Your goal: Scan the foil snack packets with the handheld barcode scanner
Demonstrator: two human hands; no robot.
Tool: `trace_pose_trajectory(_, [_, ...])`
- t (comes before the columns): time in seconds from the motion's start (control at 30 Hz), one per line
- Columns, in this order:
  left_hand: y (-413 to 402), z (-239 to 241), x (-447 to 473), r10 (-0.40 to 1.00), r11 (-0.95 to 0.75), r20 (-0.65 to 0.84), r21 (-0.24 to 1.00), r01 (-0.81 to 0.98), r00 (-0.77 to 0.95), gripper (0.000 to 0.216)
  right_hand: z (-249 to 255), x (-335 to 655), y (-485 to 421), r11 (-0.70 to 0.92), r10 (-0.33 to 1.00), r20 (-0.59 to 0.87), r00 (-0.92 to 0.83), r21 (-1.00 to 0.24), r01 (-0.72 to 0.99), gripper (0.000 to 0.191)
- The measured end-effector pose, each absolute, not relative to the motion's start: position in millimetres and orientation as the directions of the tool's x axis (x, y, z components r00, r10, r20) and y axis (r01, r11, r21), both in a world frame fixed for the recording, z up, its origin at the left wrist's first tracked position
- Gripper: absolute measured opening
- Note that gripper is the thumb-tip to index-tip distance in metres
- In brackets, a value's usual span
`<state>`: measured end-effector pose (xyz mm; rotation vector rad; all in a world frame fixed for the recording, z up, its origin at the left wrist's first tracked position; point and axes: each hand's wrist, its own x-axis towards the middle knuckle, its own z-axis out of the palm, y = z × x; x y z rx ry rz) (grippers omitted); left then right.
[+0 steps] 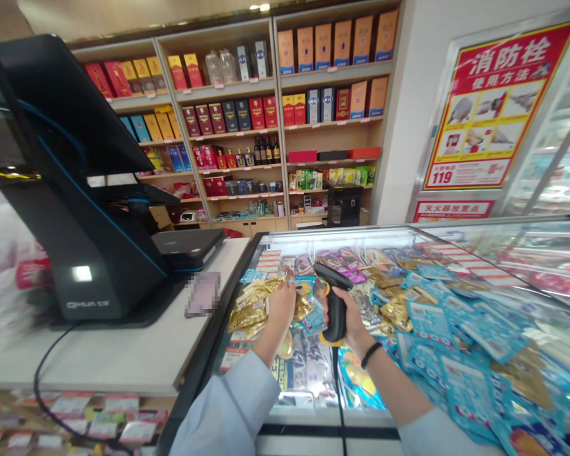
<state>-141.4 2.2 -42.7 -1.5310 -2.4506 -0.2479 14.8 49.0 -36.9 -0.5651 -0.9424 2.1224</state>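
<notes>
A black barcode scanner (335, 310) with a curved handle is being gripped tightly by the right hand (351, 320). A shiny snack packet (308, 310) is being pinched by the left hand (281, 304), over the glass-topped freezer (456, 231).

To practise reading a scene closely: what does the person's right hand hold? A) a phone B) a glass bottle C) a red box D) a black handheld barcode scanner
D: the right hand grips a black handheld barcode scanner over the packets on the freezer lid.
</notes>
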Motion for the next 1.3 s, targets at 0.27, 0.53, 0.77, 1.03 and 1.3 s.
trace_pose_trajectory(0.27, [3,-45,-146,0.768,0.177,0.528,0.370,0.912,-0.363,0.031,-32,20,46,-0.449,0.756,-0.053,-0.652,-0.767,-0.458,0.031])
trace_pose_trajectory(0.53, [-9,-35,-193,0.534,-0.095,0.653,0.678,0.729,-0.538,0.034,-21,30,35,-0.377,0.633,0.092,-0.769,-0.831,-0.410,0.036])
trace_pose_trajectory(0.77, [-18,-41,-224,0.460,-0.163,0.624,0.758,0.631,-0.631,0.030,-28,29,33,-0.312,0.627,0.064,-0.776,-0.893,-0.325,0.041])
trace_pose_trajectory(1.03, [-20,-36,-224,0.444,-0.213,0.628,0.767,0.605,-0.639,0.026,-30,28,28,-0.287,0.580,0.034,-0.814,-0.927,-0.243,0.044])
trace_pose_trajectory(1.3, [-21,-34,-221,0.433,-0.129,0.656,0.724,0.678,-0.618,0.028,-30,29,28,-0.262,0.582,0.034,-0.813,-0.938,-0.227,0.043])
